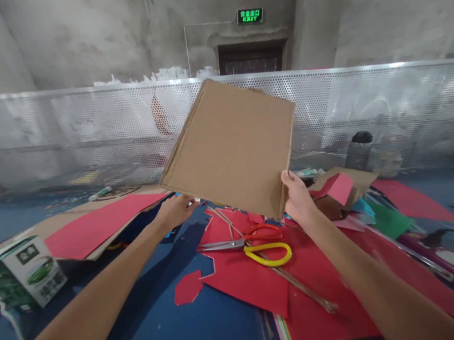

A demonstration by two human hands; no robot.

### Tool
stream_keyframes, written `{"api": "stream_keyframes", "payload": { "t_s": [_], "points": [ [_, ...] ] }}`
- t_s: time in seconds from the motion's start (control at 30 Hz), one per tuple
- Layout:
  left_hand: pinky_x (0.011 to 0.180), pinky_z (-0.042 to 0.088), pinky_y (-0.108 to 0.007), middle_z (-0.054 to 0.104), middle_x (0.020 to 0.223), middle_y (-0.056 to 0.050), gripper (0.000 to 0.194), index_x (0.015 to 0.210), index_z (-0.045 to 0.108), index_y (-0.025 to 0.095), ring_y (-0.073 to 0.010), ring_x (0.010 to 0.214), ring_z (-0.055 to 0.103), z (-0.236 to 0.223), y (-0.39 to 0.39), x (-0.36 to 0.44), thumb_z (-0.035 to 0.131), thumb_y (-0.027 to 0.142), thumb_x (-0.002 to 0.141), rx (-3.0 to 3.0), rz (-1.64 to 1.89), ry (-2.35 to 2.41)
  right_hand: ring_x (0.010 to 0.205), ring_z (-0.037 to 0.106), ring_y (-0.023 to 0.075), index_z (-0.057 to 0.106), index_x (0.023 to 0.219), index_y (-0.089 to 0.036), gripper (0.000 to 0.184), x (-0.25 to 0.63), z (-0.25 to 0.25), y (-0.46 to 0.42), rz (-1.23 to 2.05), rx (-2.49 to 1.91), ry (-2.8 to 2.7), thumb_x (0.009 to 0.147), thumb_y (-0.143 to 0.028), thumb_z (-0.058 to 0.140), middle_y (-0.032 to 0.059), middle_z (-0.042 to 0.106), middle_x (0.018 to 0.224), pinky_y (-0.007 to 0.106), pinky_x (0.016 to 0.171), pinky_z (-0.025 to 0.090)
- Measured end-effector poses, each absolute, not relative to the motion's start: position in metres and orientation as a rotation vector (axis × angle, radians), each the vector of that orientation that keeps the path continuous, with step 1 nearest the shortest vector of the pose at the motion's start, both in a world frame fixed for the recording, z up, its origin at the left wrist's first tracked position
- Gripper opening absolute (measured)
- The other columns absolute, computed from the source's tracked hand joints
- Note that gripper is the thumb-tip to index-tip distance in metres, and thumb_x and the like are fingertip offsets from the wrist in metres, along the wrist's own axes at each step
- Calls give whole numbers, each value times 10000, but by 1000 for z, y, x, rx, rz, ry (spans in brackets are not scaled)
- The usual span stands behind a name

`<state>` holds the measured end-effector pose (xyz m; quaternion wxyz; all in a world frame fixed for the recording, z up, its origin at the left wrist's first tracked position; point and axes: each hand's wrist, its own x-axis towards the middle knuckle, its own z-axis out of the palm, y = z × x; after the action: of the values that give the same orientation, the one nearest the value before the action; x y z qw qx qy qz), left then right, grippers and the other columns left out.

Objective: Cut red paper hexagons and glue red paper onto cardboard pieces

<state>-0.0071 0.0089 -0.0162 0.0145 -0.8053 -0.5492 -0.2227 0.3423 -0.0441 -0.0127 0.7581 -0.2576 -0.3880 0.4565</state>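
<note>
My right hand (299,198) grips the lower right corner of a square brown cardboard sheet (232,146), which is held up tilted above the table. My left hand (176,208) reaches forward under the sheet's lower left edge, fingers curled over something near a blue item that I cannot make out. Below the sheet lie scissors (248,245) with one red and one yellow handle loop, resting on red paper sheets (249,276).
A blue table top (170,324) carries red paper on flat cardboard (97,223) at the left, a green and white box (30,272), a purple glue gun (446,261), coloured paper scraps (374,215) and a dark bottle (358,151). A perforated metal fence (72,132) stands behind.
</note>
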Motion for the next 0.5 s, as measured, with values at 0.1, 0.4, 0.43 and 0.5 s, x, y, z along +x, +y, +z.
{"api": "stream_keyframes", "payload": {
  "t_s": [0.1,0.4,0.43,0.5],
  "points": [
    [696,476,-277,788,995,-82,374,1174,741,232,-213,742,705,-10,-4,6,620,478,920,-2891,-808,-1473,939,754,196,649,955,-251,221,342,-11,-44,1063,-531,-809,843,-385,784,-26,789,918,389,926,616],
    [652,502,-333,714,713,-113,446,814,745,166,-251,690,669,-6,-53,58,748,611,777,-3508,-1782,-990,960,759,198,656,992,-258,267,324,-9,-52,1225,-471,-862,811,-340,833,-37,795,959,373,946,623],
    [660,508,-341,712,700,-112,443,760,739,175,-252,686,671,-9,-54,60,731,617,789,-3484,-1853,-1029,985,756,206,654,998,-258,301,320,-9,-54,1241,-474,-891,790,-351,850,-32,796,975,375,949,622],
    [708,532,-361,718,691,-101,403,705,731,200,-260,710,683,-16,-56,62,717,586,816,-3386,-1986,-1138,1049,745,225,650,1020,-256,354,313,-10,-56,1273,-495,-948,767,-387,861,-10,796,1022,384,952,621]
  ]
}}
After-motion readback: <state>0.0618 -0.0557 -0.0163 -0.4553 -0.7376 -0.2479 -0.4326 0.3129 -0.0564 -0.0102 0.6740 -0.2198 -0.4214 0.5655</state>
